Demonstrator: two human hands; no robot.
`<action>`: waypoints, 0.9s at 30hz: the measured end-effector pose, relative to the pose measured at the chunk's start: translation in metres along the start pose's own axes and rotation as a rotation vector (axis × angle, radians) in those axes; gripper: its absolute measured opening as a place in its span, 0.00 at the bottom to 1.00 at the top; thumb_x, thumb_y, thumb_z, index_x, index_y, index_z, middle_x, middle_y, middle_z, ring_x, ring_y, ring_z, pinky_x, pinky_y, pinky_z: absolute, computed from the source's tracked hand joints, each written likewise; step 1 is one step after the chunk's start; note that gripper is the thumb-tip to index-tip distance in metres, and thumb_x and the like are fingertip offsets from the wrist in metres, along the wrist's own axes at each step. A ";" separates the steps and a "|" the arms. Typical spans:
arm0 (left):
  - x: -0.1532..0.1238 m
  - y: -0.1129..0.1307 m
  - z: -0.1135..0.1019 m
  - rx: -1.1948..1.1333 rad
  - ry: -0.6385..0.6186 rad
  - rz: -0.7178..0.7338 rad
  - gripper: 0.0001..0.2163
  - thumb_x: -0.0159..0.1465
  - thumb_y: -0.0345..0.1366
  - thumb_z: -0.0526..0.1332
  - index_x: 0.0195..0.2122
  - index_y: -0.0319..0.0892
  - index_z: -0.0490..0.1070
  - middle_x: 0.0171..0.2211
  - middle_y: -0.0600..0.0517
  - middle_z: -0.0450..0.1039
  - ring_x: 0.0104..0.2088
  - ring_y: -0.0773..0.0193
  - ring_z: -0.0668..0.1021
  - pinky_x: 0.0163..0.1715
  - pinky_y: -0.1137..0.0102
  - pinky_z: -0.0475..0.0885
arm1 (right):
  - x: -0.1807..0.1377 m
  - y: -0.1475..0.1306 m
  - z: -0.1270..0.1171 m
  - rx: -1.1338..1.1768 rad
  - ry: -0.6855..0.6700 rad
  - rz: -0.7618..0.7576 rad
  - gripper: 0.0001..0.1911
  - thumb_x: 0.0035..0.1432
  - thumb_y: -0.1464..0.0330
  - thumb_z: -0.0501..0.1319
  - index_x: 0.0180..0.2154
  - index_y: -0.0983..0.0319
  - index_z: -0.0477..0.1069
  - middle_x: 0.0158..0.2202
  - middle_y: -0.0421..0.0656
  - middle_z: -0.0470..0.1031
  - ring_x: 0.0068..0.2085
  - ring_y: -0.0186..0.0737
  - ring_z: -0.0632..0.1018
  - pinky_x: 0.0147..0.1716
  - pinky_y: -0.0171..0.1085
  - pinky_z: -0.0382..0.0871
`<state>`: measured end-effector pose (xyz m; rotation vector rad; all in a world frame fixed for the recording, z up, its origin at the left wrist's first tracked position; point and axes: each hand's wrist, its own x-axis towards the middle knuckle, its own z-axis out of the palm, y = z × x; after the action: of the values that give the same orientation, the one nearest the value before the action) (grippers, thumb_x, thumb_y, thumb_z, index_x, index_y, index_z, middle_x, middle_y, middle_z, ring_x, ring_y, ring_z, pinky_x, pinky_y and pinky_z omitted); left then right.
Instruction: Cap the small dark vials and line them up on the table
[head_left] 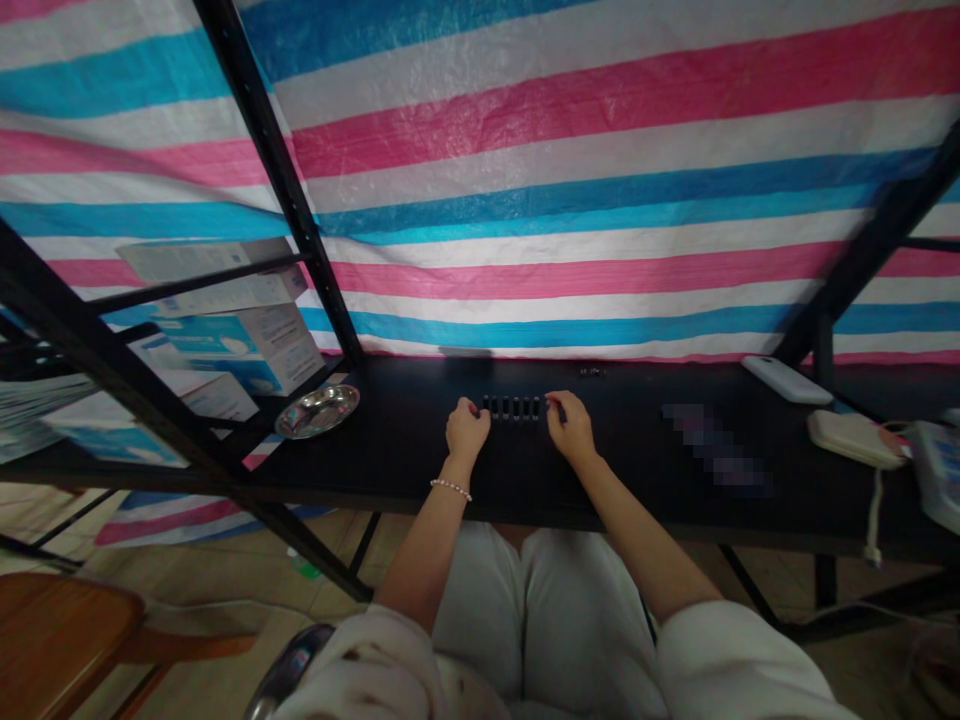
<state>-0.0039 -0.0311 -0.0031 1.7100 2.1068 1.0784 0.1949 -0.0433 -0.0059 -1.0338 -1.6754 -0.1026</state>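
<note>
A row of several small dark upright pieces with pale bands or ends (511,408) stands on the black shelf top (405,440); their kind is too small to tell. My left hand (466,432) is closed at the row's left end, thumb and fingers together, with a beaded bracelet on its wrist. At the right end, my right hand (573,426) has its thumb and forefinger pinched close to the last piece. Whether either hand holds a piece is too small to make out. Farther back lie a few tiny dark and shiny bits (592,372).
A shiny metal dish (318,411) sits at the left, near stacked cardboard boxes (240,345) behind a black frame post. On the right are a blurred-out item (716,450), a white phone-like object (786,380) and a white power strip (855,438). Striped sheeting (555,240) hangs behind.
</note>
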 end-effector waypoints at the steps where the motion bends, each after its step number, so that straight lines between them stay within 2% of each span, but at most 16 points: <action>1: 0.000 0.000 0.000 -0.023 0.016 -0.007 0.04 0.55 0.37 0.56 0.27 0.43 0.63 0.22 0.53 0.67 0.25 0.65 0.69 0.26 0.72 0.58 | 0.000 0.003 0.001 0.027 0.028 0.058 0.10 0.55 0.72 0.49 0.37 0.62 0.67 0.33 0.45 0.71 0.36 0.40 0.72 0.39 0.40 0.66; 5: -0.002 -0.001 -0.001 -0.116 0.060 -0.014 0.09 0.55 0.36 0.54 0.19 0.43 0.57 0.17 0.56 0.59 0.21 0.68 0.63 0.25 0.73 0.55 | -0.002 0.016 0.004 0.085 0.106 0.342 0.10 0.54 0.67 0.50 0.37 0.62 0.64 0.32 0.44 0.69 0.32 0.38 0.71 0.34 0.37 0.66; 9: -0.002 -0.002 -0.001 -0.171 0.118 -0.029 0.12 0.53 0.33 0.54 0.16 0.42 0.52 0.16 0.58 0.53 0.20 0.70 0.59 0.24 0.73 0.53 | -0.002 0.021 0.004 0.067 0.058 0.497 0.10 0.52 0.61 0.52 0.33 0.61 0.62 0.26 0.41 0.67 0.28 0.37 0.69 0.30 0.36 0.63; 13: 0.000 -0.004 0.000 -0.213 0.157 -0.064 0.13 0.52 0.32 0.53 0.15 0.41 0.49 0.15 0.58 0.50 0.20 0.71 0.56 0.23 0.73 0.51 | -0.003 0.022 0.003 -0.016 0.008 0.532 0.10 0.52 0.59 0.52 0.27 0.59 0.59 0.21 0.37 0.62 0.25 0.35 0.66 0.29 0.35 0.59; 19: 0.000 -0.006 0.000 -0.264 0.178 -0.056 0.13 0.52 0.31 0.53 0.15 0.41 0.49 0.15 0.59 0.48 0.20 0.71 0.55 0.23 0.73 0.51 | -0.004 0.021 0.002 -0.049 0.016 0.539 0.13 0.52 0.59 0.52 0.23 0.59 0.57 0.19 0.36 0.60 0.24 0.34 0.63 0.27 0.34 0.58; 23: 0.000 -0.007 0.001 -0.275 0.180 -0.057 0.13 0.52 0.32 0.53 0.15 0.41 0.49 0.15 0.59 0.48 0.20 0.71 0.55 0.23 0.73 0.51 | -0.001 0.022 -0.001 -0.091 0.074 0.520 0.14 0.54 0.59 0.50 0.22 0.60 0.60 0.20 0.37 0.61 0.25 0.34 0.64 0.28 0.34 0.58; 27: 0.001 -0.008 0.002 -0.287 0.185 -0.047 0.13 0.52 0.32 0.53 0.15 0.41 0.49 0.15 0.59 0.48 0.20 0.71 0.55 0.23 0.73 0.51 | 0.002 0.033 -0.010 -0.181 0.159 0.471 0.19 0.57 0.59 0.47 0.22 0.62 0.66 0.26 0.43 0.66 0.31 0.38 0.67 0.35 0.38 0.61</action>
<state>-0.0094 -0.0295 -0.0093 1.4692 1.9640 1.4930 0.2244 -0.0268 -0.0143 -1.4919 -1.2605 -0.0260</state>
